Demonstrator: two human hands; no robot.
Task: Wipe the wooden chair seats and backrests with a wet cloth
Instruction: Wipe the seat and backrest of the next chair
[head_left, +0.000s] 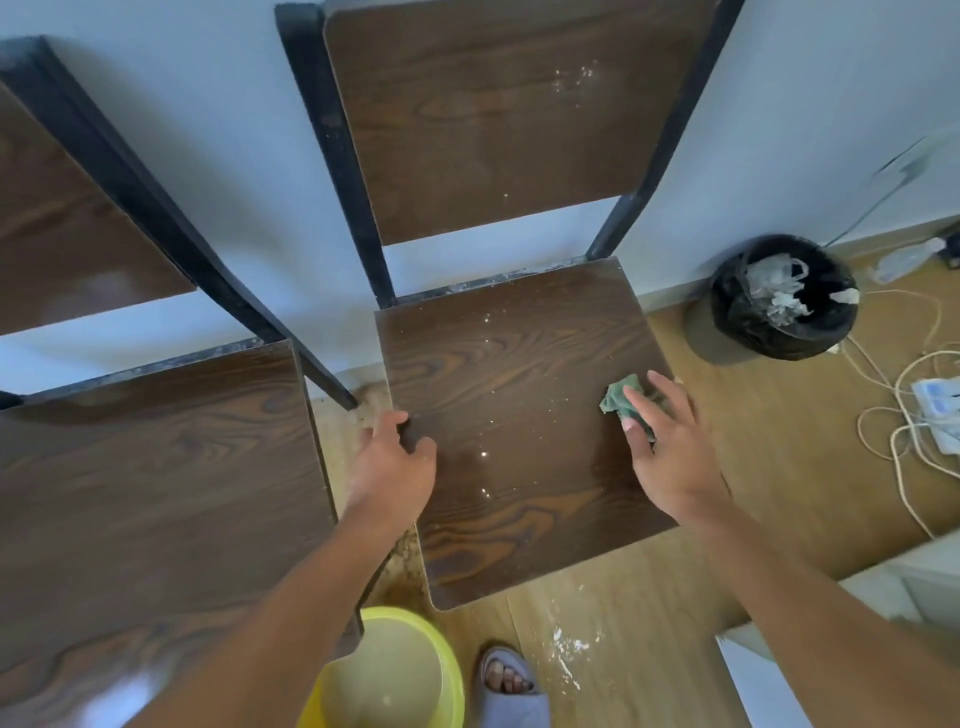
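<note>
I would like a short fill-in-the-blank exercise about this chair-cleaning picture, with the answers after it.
1. The right hand presses a ____ cloth onto the chair seat.
2. The left hand grips the seat's ____ edge.
3. The basin on the floor is ____ in colour.
4. White specks show on the seat and on the ____ above it.

Answers: green; left; yellow; backrest

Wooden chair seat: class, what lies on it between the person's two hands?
Head view: bare brown wood seat with scattered white specks, between left hand and right hand.
</note>
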